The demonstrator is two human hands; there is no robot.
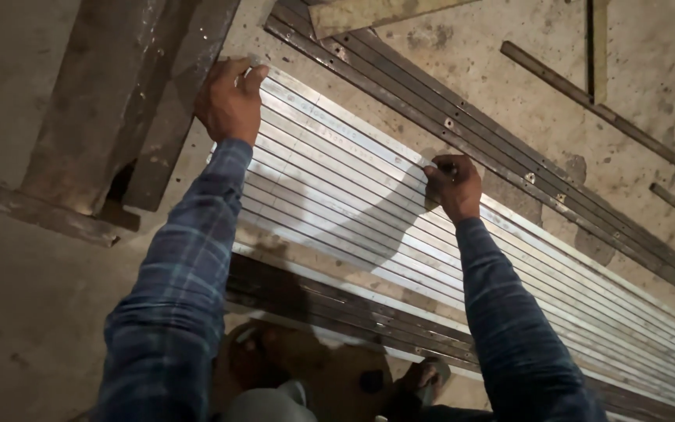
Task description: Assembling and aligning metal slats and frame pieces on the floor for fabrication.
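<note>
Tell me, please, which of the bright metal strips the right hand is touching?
The right hand rests on the farthest bright strip, at the stack's far edge beside the dark rusty bars.

A set of long, flat aluminium strips (353,195) lies side by side on the concrete floor, forming one broad, pale silver band. The strips run diagonally, from the upper left, where their cut ends line up roughly even, down toward the lower right, where they pass out of view. Each strip is narrow and straight, with thin dark gaps showing between neighbours. Their faces are bright and lightly scuffed, and a soft shadow falls across the middle of the band. The strips lie flat and parallel, edges close together. The nearest ones, at the lower edge of the band, look duller and darker than the rest.
</note>
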